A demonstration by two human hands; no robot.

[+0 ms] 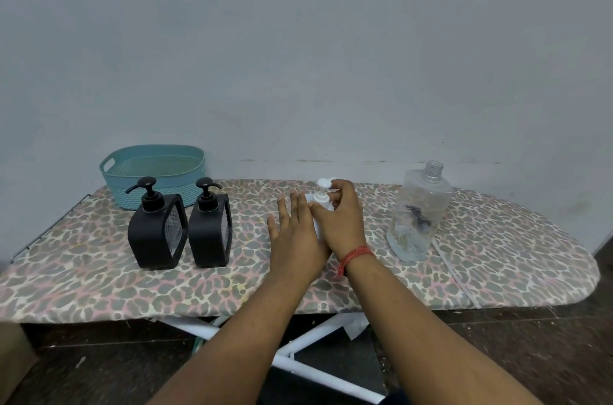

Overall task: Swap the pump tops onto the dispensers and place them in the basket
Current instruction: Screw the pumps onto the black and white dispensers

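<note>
A small white bottle [316,222] stands mid-board, mostly hidden behind my hands. Its white pump top [322,189] sticks up above them. My right hand [341,219] curls its fingers round the pump's collar. My left hand [297,232] lies against the bottle's left side with its fingers straight. A clear bottle [418,215] with an open threaded neck and no pump stands to the right. Two black dispensers, one [156,229] left of the other [209,225], stand at the left with black pumps on. A teal basket [152,172] sits behind them.
Everything rests on an ironing board [99,285] with a leopard-print cover, set against a pale wall. Its white legs [308,338] cross underneath over a dark floor. The board's rounded end is at the right, its front edge near me.
</note>
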